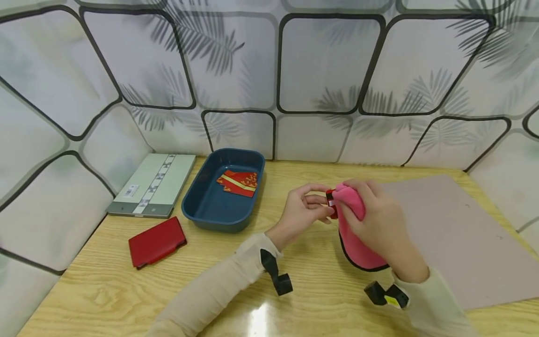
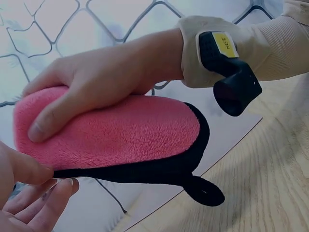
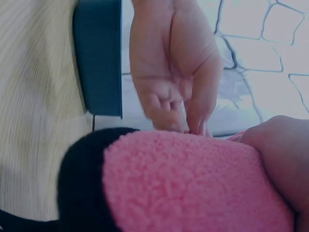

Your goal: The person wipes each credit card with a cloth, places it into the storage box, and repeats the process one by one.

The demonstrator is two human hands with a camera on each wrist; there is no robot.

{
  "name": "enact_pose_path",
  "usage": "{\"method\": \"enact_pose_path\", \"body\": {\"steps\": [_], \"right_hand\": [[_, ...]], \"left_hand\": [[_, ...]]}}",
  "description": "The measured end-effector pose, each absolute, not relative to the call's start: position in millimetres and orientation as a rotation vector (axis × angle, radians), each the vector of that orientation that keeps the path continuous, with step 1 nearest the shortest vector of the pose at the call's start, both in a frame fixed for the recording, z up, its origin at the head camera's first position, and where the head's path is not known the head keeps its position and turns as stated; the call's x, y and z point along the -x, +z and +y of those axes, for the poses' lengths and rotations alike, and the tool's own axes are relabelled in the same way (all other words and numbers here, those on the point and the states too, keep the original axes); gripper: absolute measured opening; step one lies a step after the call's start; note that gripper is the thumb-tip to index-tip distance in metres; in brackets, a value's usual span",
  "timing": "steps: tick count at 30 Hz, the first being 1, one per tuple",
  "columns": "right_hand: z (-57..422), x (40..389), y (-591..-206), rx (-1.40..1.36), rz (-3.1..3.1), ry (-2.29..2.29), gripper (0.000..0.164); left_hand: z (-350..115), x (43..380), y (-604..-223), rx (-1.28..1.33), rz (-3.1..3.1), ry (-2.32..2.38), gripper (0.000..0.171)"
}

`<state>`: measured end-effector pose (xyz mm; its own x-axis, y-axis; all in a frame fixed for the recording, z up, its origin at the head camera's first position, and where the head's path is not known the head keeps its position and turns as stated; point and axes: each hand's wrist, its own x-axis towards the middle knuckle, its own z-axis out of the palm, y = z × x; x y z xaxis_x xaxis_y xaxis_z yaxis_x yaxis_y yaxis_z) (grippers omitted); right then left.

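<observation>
My right hand (image 1: 379,224) grips a pink fleece piece with black edging (image 1: 364,243), its thumb pressed into the plush. The left wrist view shows the fleece piece (image 2: 130,133) as a long rounded shape with a small black loop (image 2: 205,191) at one end. At the other end, my left hand (image 1: 301,208) pinches a small red, black and white piece (image 1: 332,204) against the fleece. Whether that piece is attached cannot be made out. In the right wrist view the fleece hides the fingertips of the left hand (image 3: 176,63).
A blue basin (image 1: 219,210) holds a red and gold patterned item (image 1: 239,182). Left of it are a pale green box (image 1: 151,182) and a red wallet-like case (image 1: 156,241). A grey-beige board (image 1: 459,243) covers the table's right side. Patterned curtains stand behind.
</observation>
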<state>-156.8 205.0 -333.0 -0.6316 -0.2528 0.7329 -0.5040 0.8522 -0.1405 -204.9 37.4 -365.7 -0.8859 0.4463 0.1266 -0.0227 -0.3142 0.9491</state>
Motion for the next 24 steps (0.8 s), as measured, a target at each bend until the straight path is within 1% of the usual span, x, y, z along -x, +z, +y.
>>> {"method": "enact_pose_path", "body": {"steps": [10, 24], "right_hand": [[198.4, 149.1, -329.6, -0.590, -2.282, 0.465, 0.039], [220.1, 158.3, -328.5, -0.450, -2.323, 0.495, 0.039]], "left_hand": [[37.7, 203.7, -364.5, -0.566, 1.597, 2.240, 0.041], [36.9, 202.3, -360.9, -0.544, 1.620, 2.254, 0.042]]}}
